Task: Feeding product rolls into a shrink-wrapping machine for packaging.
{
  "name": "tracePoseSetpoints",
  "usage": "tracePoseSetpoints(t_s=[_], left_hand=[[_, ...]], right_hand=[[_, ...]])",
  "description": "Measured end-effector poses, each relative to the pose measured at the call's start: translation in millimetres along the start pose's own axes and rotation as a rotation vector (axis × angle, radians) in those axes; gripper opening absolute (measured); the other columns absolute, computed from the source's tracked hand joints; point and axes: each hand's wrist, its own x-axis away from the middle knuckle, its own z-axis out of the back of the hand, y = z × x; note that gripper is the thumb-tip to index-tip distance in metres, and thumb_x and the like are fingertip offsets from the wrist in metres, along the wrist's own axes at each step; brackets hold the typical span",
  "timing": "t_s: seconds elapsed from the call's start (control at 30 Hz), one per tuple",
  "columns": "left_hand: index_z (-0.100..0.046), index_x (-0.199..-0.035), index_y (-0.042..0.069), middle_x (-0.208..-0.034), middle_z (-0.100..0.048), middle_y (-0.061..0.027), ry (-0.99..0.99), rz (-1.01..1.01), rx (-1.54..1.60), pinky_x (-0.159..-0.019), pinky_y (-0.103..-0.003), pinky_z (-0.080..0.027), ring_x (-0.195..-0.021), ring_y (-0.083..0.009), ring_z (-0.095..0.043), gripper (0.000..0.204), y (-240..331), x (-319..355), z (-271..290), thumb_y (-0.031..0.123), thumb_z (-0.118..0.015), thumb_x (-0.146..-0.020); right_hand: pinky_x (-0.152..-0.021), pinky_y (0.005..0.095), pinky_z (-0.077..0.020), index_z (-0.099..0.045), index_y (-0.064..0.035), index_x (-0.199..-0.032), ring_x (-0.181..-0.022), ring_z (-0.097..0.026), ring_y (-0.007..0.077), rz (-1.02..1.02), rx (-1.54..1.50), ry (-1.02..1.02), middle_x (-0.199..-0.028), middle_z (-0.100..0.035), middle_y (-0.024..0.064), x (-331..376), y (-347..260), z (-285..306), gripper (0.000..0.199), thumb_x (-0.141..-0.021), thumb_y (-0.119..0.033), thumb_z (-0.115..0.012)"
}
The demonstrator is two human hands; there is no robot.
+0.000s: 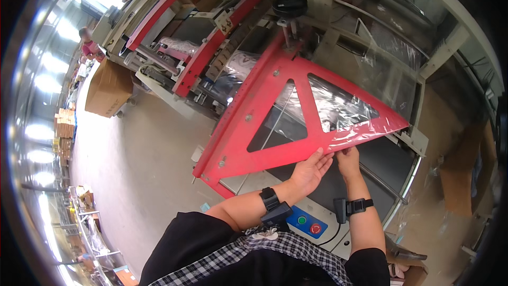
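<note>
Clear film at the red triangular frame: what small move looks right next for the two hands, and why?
Probably draw the clear film a little further along the lower edge of the red triangular frame. Both the left hand and the right hand sit at that edge, fingertips on the film, which lies wrinkled over the frame's corner.

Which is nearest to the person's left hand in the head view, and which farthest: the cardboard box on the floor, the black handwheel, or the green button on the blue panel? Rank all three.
From the left hand:
1. Green button, just below it, by the wrist.
2. Black handwheel, far up, at the top of the red triangular frame.
3. Cardboard box, far off to the upper left, on the floor.
</note>
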Motion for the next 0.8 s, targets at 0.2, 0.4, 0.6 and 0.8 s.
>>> tracePoseSetpoints(t_s=[0.2,0.4,0.6,0.8], left_hand=[[-0.055,-0.106,0.006,-0.106,-0.059,-0.0063,0.000,0.131,-0.075,-0.089,-0.031,-0.046,-0.106,-0.0197,-0.054,0.024,-16.6,-8.2,-14.6,0.022,-0.059,-0.088],[-0.059,-0.099,0.003,-0.094,-0.062,-0.0080,-0.220,0.161,-0.124,-0.078,-0.029,-0.050,-0.091,-0.0188,-0.058,0.017,-18.0,-41.9,-35.7,0.017,-0.055,-0.089],[-0.056,-0.090,0.005,-0.083,-0.058,-0.0048,-0.055,-0.119,-0.368,-0.060,-0.024,-0.044,-0.074,-0.0148,-0.054,0.017,19.6,-58.1,5.1,0.022,-0.059,-0.086],[-0.050,-0.097,0.008,-0.090,-0.058,-0.0018,0.123,0.049,-0.636,-0.063,-0.025,-0.045,-0.078,-0.0146,-0.055,0.024,-32.5,-16.3,-6.1,0.026,-0.061,-0.085]], right_hand=[[-0.083,0.0258,-0.0476,-0.050,0.0033,-0.116,-0.096,-0.059,0.0160,0.015,0.013,0.117,-0.105,-0.060,0.0128,84.4,-1.4,84.3,0.028,-0.088,0.001,-0.050],[-0.076,0.0240,-0.0474,-0.059,-0.0009,-0.103,-0.083,-0.059,0.0120,-0.044,0.332,0.946,-0.093,-0.063,0.0065,249.6,39.5,195.9,0.019,-0.086,-0.007,-0.058],[-0.098,0.0418,-0.0306,-0.051,-0.0026,-0.114,-0.111,-0.042,0.0324,-0.822,0.970,1.657,-0.112,-0.051,0.0183,447.7,108.9,248.9,0.052,-0.072,-0.029,-0.068],[-0.108,0.0457,-0.0194,-0.033,0.0039,-0.128,-0.127,-0.026,0.0391,-1.303,0.733,1.849,-0.139,-0.024,0.0274,544.7,119.1,289.4,0.086,-0.069,-0.046,-0.070]])
